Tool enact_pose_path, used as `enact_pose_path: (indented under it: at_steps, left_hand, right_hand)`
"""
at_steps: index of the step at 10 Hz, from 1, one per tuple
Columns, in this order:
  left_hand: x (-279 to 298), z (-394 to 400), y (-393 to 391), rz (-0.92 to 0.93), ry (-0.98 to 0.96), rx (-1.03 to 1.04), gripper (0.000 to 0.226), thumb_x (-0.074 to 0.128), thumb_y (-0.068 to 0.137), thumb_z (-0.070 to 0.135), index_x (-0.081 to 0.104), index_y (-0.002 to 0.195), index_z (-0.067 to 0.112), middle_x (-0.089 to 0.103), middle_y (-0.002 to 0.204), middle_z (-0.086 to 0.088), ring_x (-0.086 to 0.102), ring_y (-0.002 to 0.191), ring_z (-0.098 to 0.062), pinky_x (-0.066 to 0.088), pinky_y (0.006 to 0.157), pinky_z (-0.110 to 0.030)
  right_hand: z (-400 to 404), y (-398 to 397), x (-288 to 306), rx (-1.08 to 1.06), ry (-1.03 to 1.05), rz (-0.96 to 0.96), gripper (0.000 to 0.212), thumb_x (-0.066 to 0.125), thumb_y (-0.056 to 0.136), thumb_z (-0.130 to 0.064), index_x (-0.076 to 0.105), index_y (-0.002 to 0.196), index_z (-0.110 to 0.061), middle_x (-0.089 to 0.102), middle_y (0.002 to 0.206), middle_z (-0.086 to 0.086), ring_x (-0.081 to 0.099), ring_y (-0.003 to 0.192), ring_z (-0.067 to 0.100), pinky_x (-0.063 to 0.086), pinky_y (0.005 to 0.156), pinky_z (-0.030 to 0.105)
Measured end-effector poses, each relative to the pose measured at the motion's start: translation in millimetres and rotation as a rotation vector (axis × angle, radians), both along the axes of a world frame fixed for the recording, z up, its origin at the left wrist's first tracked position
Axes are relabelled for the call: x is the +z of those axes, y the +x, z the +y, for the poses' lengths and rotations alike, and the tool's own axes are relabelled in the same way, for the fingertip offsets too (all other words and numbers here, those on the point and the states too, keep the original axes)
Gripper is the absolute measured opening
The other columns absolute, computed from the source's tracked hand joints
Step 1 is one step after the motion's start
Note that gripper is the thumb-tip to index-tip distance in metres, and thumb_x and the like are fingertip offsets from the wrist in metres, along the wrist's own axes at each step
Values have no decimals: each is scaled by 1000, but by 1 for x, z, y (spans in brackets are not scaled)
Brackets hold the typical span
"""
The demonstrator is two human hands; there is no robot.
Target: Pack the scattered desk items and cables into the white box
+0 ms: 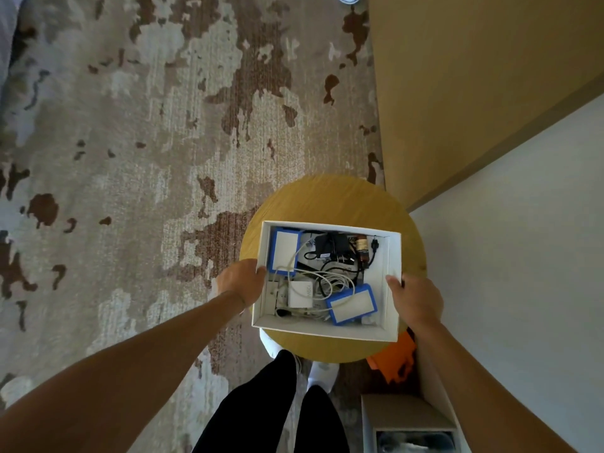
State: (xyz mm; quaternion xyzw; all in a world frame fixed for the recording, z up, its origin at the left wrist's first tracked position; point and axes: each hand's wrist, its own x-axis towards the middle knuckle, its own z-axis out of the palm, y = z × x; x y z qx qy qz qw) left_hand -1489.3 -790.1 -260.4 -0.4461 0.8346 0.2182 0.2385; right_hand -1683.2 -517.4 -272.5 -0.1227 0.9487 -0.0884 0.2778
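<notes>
— While sitting on the round yellow stool (330, 197), where exactly is the white box (394, 289)?

— Right on top, near the front edge, by the white wall. Held on both short sides. Left hand (240, 279) wrapped on the left wall, fingers (260, 271) curled over the rim. Right hand (416, 300) gripping the right wall, thumb on the rim.

— Full yet?

— Looks almost done. Packed inside: two blue-edged cards, one (282, 253) at the back left, one (353, 304) at the front right. Also a white charger block (300, 294), a black plug adapter (331, 245), a small brown bottle (361, 245), plus white cables (330, 279) and black ones all tangled in the middle.

— Anything left outside?

— Nothing loose on the stool or on the carpet (130, 125) close by. Only something orange (392, 361) under the stool edge, too hidden to name. No lid in sight, so maybe closing still to do. Hard to tell.

— Which way does it lie?

— Long side running left to right, just a little crooked, right end nudged closer. Open top facing straight up.
</notes>
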Motion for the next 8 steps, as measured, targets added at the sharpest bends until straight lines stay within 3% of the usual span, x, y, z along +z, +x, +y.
enact_pose_path:
  at_steps: [3,4,5,6,7,8]
  left_hand:
    - [-16,-15,-24,-38,26,-56,32,38,104,35,52,84,14,59,84,-7,55,76,-25,43,67,-33]
    - [-9,-18,-27,-84,70,-90,30,39,103,35,58,100,11,64,94,-9,56,81,-26,47,71,-34]
    - [10,-16,-24,-135,85,-109,32,38,101,34,59,104,9,67,100,-12,59,83,-26,51,76,-36]
    - [48,-6,-17,-37,56,-106,30,41,101,33,64,103,13,69,95,-7,63,81,-24,53,72,-34]
    - [102,17,-9,310,66,-16,24,48,101,25,60,82,19,68,77,-5,64,69,-22,55,63,-36]
    - [177,54,-1,704,127,6,28,56,100,16,57,73,25,63,64,7,60,59,-7,44,55,-17]
  right_hand:
    - [-11,-17,-11,-23,21,-33,47,55,102,-38,44,60,-18,46,57,-1,42,51,13,27,51,26]
    - [-10,-21,-5,-31,56,-156,40,55,100,-35,50,66,-15,50,64,1,47,58,16,33,55,27]
    - [-7,-22,9,8,113,-237,35,53,98,-29,46,66,-17,43,65,-1,41,59,15,32,57,28]
    - [-1,-17,36,15,98,-258,33,52,99,-26,44,67,-19,38,65,-2,35,58,14,31,57,28]
    - [5,-4,73,-102,-128,-270,27,53,100,-23,56,76,-10,50,70,5,47,64,17,43,64,33]
    - [17,19,131,-265,-462,-299,23,58,99,-21,65,81,-10,57,65,2,57,63,17,56,71,39]
